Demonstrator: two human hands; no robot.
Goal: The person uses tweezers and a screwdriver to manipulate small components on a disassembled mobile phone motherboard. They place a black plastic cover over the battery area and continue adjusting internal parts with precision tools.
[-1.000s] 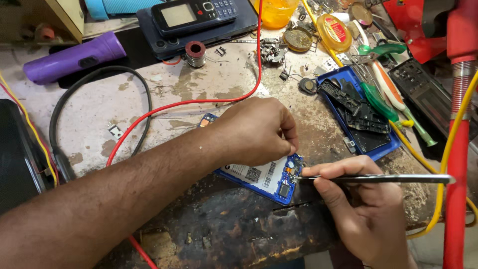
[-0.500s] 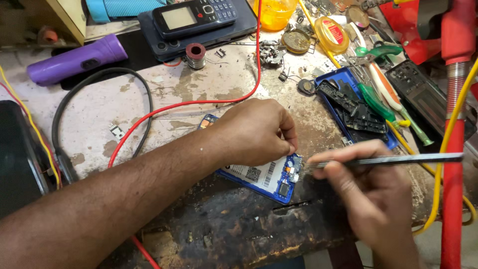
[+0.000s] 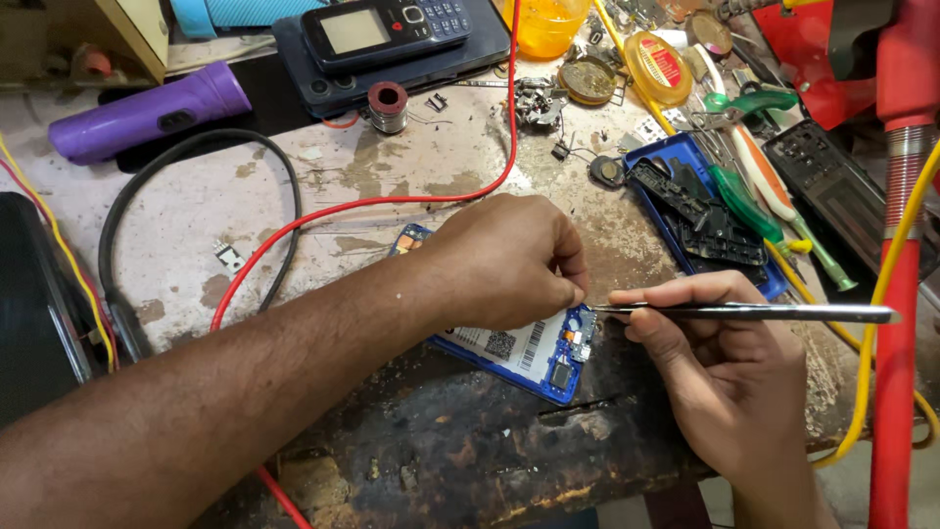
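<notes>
An opened blue phone (image 3: 529, 355) with its circuit board exposed lies near the front edge of the worn workbench (image 3: 392, 186). My left hand (image 3: 504, 260) rests on top of it, fingers curled and pressing it down, and hides most of the phone. My right hand (image 3: 720, 367) grips a pair of metal tweezers (image 3: 754, 312) held level. The tweezer tip touches the phone's upper right corner, right beside my left fingertips.
A red wire (image 3: 392, 201) and a black cable (image 3: 196, 147) loop across the bench. At the back lie a purple torch (image 3: 147, 111), a keypad phone (image 3: 382, 27) on a dark slab, and a solder spool (image 3: 388, 104). A blue tray (image 3: 700, 211) with black parts and screwdrivers (image 3: 754, 201) sits right.
My right hand has shifted slightly left and up, bringing the tweezer tip against the phone's corner. My left hand has stayed on the phone.
</notes>
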